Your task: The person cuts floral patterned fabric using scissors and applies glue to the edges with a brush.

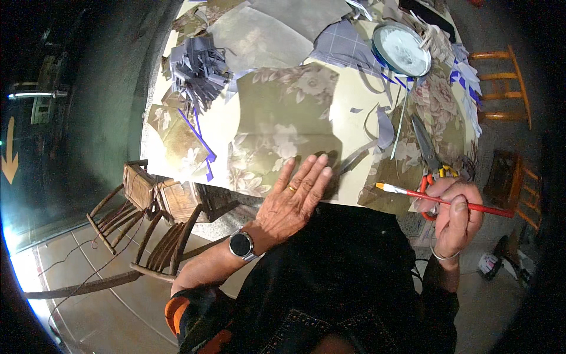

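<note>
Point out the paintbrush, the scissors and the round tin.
paintbrush [448, 202], head view, on the red handle.
scissors [425, 143], head view, on the closed blades.
round tin [401, 50], head view, on its white inside.

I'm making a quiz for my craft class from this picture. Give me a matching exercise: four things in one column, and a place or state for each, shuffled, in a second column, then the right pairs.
Things:
1. Red-handled paintbrush
2. Floral paper sheet
3. Round tin of white glue or paint
4. Scissors

Places or states:
A. Lying on the table, handles toward the person
B. Pressed flat under the left hand
C. Standing at the far side of the table
D. Held in the right hand

Pairs: 1-D, 2-B, 3-C, 4-A
</note>
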A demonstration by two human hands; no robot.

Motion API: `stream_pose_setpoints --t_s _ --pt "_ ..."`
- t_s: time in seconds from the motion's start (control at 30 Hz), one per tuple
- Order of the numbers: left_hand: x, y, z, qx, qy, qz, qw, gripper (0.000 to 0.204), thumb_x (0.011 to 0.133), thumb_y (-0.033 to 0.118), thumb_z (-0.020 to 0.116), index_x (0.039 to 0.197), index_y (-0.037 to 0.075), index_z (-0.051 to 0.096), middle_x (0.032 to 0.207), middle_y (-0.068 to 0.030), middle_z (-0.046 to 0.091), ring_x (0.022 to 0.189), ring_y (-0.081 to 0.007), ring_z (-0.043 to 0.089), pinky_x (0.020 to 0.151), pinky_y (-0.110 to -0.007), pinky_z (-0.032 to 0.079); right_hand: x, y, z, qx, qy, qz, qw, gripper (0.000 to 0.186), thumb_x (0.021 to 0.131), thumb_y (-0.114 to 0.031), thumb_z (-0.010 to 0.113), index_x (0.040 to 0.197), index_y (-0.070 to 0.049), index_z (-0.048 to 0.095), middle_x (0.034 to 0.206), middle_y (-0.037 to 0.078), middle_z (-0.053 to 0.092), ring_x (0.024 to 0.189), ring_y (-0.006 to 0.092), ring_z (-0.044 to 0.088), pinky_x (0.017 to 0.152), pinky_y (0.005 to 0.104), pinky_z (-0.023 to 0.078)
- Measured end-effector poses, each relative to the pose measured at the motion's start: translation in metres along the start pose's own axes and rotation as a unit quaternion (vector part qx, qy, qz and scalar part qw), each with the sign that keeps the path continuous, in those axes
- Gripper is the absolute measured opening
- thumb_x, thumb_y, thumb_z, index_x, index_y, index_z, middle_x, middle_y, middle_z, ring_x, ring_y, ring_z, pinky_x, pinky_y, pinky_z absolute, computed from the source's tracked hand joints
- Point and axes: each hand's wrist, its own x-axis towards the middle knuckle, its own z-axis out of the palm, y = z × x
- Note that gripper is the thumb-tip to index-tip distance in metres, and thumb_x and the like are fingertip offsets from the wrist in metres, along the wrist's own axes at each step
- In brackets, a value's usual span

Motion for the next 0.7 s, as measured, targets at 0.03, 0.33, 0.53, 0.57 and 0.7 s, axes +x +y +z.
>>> stream_pose_setpoints --t_s 0.03,0.33,0.53,0.57,0.7 --pt "-0.005 -0.003 0.002 0.017 -0.005 -0.007 1.000 0.068 0.090 0.005 0.051 0.153 0.000 0.025 0.161 -0.0206 0.022 0.150 -0.0340 0.023 0.121 -0.054 0.020 0.000 -0.001 -0.001 0.002 0.004 -0.001 1.000 0.016 0.098 -0.012 0.041 0.094 0.000 0.051 0.087 0.021 0.063 0.059 0.0227 0.060 0.065 0.0392 0.053" --pt "-0.015 0.010 -0.027 0.072 -0.051 0.002 0.996 0.057 0.089 0.012 0.053 0.144 -0.001 0.045 0.157 -0.0209 0.033 0.145 -0.0328 0.034 0.116 -0.049 0.031 0.006 -0.003 -0.002 0.026 -0.012 -0.020 0.999 0.019 0.102 -0.013 0.042 0.096 0.002 0.051 0.090 0.021 0.063 0.066 0.0213 0.063 0.063 0.0353 0.053" --pt "-0.013 0.018 -0.056 0.018 -0.059 -0.076 0.995 0.049 0.087 0.008 0.059 0.135 -0.002 0.052 0.105 -0.0162 0.061 0.094 -0.0293 0.066 0.072 -0.039 0.056 0.014 -0.016 -0.012 0.026 0.019 -0.029 0.999 0.019 0.101 -0.013 0.042 0.093 0.002 0.052 0.084 0.020 0.063 0.066 0.0218 0.063 0.064 0.0354 0.053" --pt "-0.015 0.016 -0.048 -0.017 -0.021 -0.061 0.998 0.053 0.086 0.005 0.061 0.138 -0.001 0.048 0.089 -0.0140 0.058 0.077 -0.0285 0.066 0.058 -0.038 0.055 0.015 -0.016 -0.014 0.026 0.028 -0.030 0.999 0.020 0.101 -0.013 0.042 0.093 0.002 0.052 0.083 0.020 0.063 0.067 0.0218 0.063 0.064 0.0356 0.053" --pt "-0.002 0.032 -0.059 -0.235 -0.041 -0.189 0.952 0.061 0.090 -0.003 0.054 0.147 0.004 0.036 0.123 -0.0220 0.060 0.101 -0.0361 0.065 0.082 -0.044 0.054 0.023 -0.015 -0.017 0.052 0.032 -0.061 0.996 0.019 0.100 -0.012 0.042 0.092 0.003 0.052 0.082 0.020 0.062 0.067 0.0223 0.064 0.064 0.0351 0.054"
